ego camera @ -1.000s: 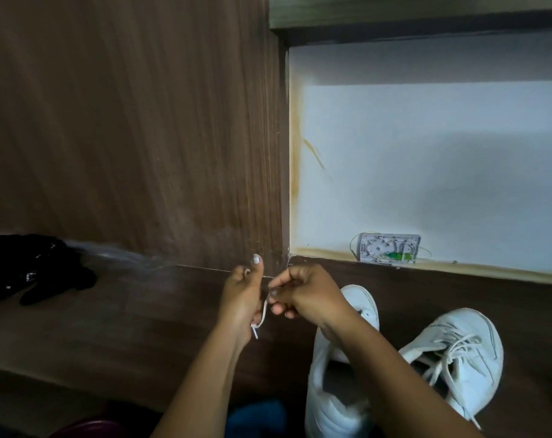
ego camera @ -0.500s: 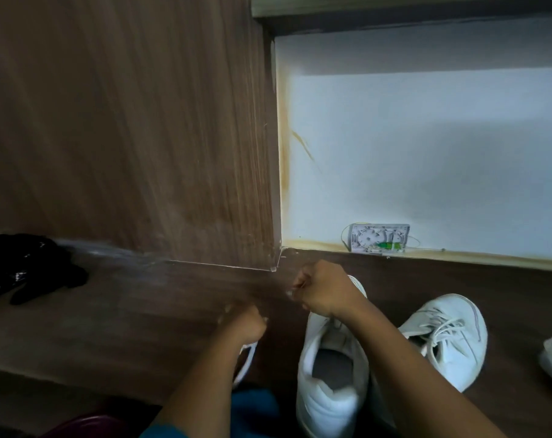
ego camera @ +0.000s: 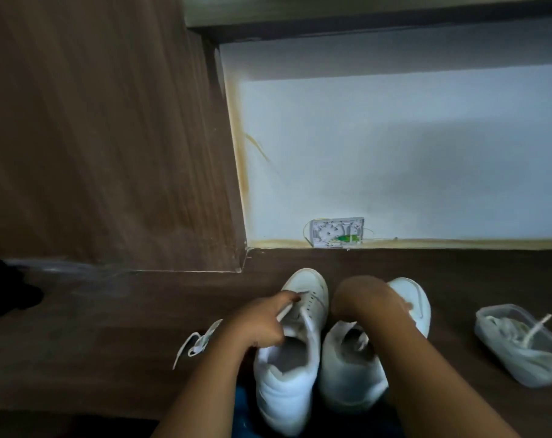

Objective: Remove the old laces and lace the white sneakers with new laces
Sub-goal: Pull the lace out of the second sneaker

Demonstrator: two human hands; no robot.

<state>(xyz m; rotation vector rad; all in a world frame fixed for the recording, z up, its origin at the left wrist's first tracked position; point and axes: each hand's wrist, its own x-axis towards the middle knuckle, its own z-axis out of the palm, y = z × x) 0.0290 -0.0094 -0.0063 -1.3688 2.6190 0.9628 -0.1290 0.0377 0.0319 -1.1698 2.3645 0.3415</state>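
Two white sneakers stand side by side at the near edge of the dark wooden table, toes pointing away. My left hand (ego camera: 259,325) rests on the left sneaker (ego camera: 285,380) and pinches a white lace end (ego camera: 283,313) beside its eyelets. My right hand (ego camera: 363,300) is bent at the wrist, with its fingers curled down over the front of the right sneaker (ego camera: 347,384); the fingertips are mostly hidden. A loose white lace (ego camera: 195,343) lies on the table left of my left forearm.
A clear plastic container (ego camera: 486,324) with several white laces sits on the table at right. A dark cloth (ego camera: 3,292) lies at the far left. A wooden panel and a white wall with a small open cable box (ego camera: 336,232) close off the back.
Both hands came down from in front of the wall corner onto the sneakers. The lace they held now lies on the table at left. The view tilted down and the container came into sight.
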